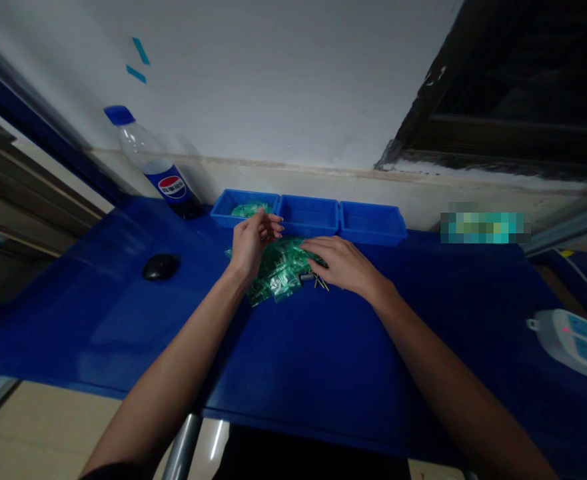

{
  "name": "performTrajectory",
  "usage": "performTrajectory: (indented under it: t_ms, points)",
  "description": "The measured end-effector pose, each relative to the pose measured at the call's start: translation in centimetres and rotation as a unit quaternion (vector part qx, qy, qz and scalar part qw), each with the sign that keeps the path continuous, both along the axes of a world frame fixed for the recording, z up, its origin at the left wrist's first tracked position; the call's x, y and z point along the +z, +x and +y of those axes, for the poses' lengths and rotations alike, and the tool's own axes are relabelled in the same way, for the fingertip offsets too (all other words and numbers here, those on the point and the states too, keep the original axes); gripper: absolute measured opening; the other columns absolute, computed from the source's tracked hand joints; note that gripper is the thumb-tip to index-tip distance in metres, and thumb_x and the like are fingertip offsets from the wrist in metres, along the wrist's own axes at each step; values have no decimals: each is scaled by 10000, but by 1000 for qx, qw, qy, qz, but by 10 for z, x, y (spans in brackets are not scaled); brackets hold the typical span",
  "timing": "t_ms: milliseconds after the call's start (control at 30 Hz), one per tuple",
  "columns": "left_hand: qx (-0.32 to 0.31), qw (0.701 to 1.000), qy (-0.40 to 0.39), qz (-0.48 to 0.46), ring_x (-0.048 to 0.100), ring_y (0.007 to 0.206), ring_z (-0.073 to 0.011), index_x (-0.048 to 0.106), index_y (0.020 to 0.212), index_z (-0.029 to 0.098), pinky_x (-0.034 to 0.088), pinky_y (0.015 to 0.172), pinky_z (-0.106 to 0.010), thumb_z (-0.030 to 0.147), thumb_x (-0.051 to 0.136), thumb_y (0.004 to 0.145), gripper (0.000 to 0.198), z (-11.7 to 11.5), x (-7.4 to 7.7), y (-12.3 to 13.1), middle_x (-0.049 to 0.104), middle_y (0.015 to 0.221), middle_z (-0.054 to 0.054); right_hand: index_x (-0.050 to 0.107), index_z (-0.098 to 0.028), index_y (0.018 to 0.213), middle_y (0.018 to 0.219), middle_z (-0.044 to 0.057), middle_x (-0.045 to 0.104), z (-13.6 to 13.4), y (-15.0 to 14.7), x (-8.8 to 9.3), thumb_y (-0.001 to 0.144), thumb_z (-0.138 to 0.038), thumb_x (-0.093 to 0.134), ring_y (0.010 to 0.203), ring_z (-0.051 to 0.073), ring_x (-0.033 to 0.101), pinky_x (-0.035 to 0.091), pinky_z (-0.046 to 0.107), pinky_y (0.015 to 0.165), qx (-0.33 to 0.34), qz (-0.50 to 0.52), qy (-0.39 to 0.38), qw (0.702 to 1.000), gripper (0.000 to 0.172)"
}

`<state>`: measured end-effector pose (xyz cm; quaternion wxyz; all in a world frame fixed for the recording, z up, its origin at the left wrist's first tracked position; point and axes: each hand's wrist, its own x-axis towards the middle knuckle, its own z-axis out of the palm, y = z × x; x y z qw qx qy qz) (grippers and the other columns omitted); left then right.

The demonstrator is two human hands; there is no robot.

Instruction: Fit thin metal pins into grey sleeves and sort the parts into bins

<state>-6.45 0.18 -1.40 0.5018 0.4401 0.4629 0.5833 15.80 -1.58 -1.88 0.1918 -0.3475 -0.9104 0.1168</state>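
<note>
A pile of small green plastic packets (278, 270) lies on the blue table, between and below my hands. My left hand (254, 240) is raised at the pile's left side, in front of the left blue bin (223, 210); its fingers are apart and curve to the right, with nothing visible in them. More green packets (250, 209) lie in that bin. My right hand (340, 262) rests over the pile's right edge, fingers spread and palm down. Below its fingertips, several loose pieces with thin metal legs (320, 282) stick out beside the packets.
The middle bin (308, 215) and right bin (373, 222) stand joined along the wall. A cola bottle (170, 185) is at the back left, a black mouse (160, 267) nearer. A white power strip (576, 343) lies far right. One back-right patch is pixelated.
</note>
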Motion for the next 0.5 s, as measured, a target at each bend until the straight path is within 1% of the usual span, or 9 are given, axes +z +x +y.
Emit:
performTrajectory:
  t_ms: [200, 333, 400, 500]
  points:
    - [-6, 1000, -3, -5, 634, 654, -149, 732, 842, 178, 508, 622, -276, 638, 636, 932, 479, -1, 1, 0, 722, 785, -80, 737, -227, 1312, 1328, 87, 770, 0, 1, -3, 1004, -164, 572, 1245, 290, 710, 551, 450, 1071, -24, -9, -2, 1000, 356]
    - [-6, 1000, -2, 0, 635, 656, -152, 735, 835, 182, 509, 634, -284, 638, 631, 938, 478, -1, 0, 1, 719, 780, -78, 768, -236, 1269, 1222, 83, 807, -2, 1, -2, 977, -72, 520, 1159, 292, 752, 578, 457, 1017, -50, -12, -3, 999, 417]
    - [-4, 1000, 0, 4, 633, 656, -152, 735, 830, 185, 506, 635, -284, 646, 636, 932, 483, -1, 0, 1, 720, 784, -77, 775, -244, 1270, 1221, 78, 808, -2, 2, -1, 967, -61, 517, 1157, 292, 754, 573, 467, 1034, -55, 7, 0, 998, 438]
    - [5, 999, 20, 35, 639, 674, -160, 736, 832, 191, 498, 633, -285, 655, 622, 943, 491, -2, 0, 2, 728, 797, -78, 776, -267, 1279, 1281, 58, 793, -2, 4, 3, 977, -93, 536, 1209, 286, 732, 540, 491, 1101, -65, 62, 11, 996, 423]
